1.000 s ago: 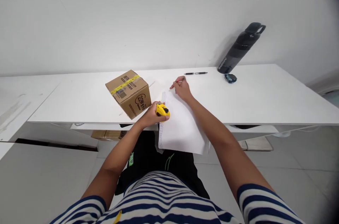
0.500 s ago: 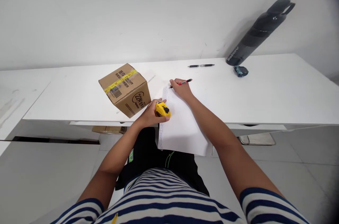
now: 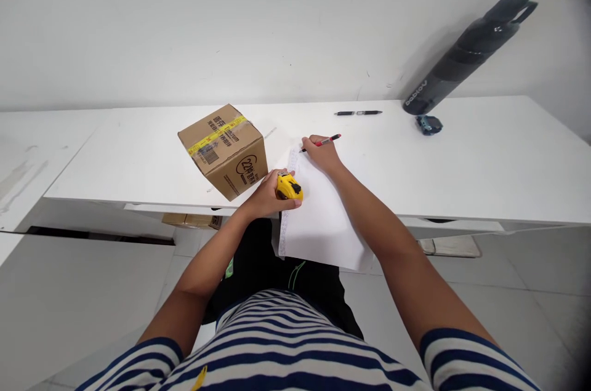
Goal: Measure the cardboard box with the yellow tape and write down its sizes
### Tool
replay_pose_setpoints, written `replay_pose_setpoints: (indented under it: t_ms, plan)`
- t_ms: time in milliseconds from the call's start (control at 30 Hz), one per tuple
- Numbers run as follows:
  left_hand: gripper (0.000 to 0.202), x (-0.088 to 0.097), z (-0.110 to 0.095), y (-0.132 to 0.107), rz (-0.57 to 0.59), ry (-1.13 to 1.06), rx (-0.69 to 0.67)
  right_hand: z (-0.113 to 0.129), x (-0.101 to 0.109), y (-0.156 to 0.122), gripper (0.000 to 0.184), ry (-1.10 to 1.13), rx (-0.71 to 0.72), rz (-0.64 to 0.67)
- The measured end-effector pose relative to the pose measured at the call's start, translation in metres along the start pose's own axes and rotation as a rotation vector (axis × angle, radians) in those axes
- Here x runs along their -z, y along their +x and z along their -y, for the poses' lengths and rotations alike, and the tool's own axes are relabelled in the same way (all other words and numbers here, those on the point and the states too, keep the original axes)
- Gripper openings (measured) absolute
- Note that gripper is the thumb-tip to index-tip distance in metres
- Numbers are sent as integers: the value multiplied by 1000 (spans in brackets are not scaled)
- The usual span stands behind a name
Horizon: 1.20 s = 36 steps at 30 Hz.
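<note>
My left hand (image 3: 272, 193) is closed around a yellow tape measure (image 3: 289, 186) with black parts, over the left edge of a white sheet of paper (image 3: 323, 218). The paper hangs past the desk's front edge, and a strip with a fine pattern runs along its left side. Between the fingers of my right hand (image 3: 322, 151) is a red and black pen (image 3: 329, 140), its tip at the top left of the paper. Just left of my left hand stands a cardboard box (image 3: 226, 151) sealed with yellow tape.
On the white desk (image 3: 484, 169), a black pen (image 3: 358, 112) lies near the wall. A dark water bottle (image 3: 462, 58) stands at the back right, with a small dark blue-green object (image 3: 429, 125) before it. Below the desk is another cardboard box (image 3: 191, 220).
The view has shifted slightly, so the desk items appear a little farther right. Both hands keep their holds, and the pen tip stays near the paper's top left.
</note>
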<state>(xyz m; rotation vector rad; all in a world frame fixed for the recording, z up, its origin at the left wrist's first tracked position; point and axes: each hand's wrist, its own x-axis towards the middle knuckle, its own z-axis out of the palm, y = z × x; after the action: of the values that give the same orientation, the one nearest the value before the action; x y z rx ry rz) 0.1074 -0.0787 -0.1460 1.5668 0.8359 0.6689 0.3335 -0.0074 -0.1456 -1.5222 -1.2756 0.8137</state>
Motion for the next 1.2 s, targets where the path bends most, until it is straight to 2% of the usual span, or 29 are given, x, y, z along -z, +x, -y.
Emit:
replay_pose_setpoints:
  t_ms: [233, 467, 767, 1200]
  plan:
    - [76, -1, -1, 0, -10, 10, -6, -1, -1, 0, 32, 0, -4, -38]
    - [75, 0, -3, -1, -17, 25, 3, 0, 1, -2, 34, 0, -2, -7]
    - [77, 0, -1, 0, -21, 30, -12, -3, 0, -1, 34, 24, -4, -74]
    - [74, 1, -3, -1, 7, 42, 0, -5, 1, 3, 32, 37, -25, -48]
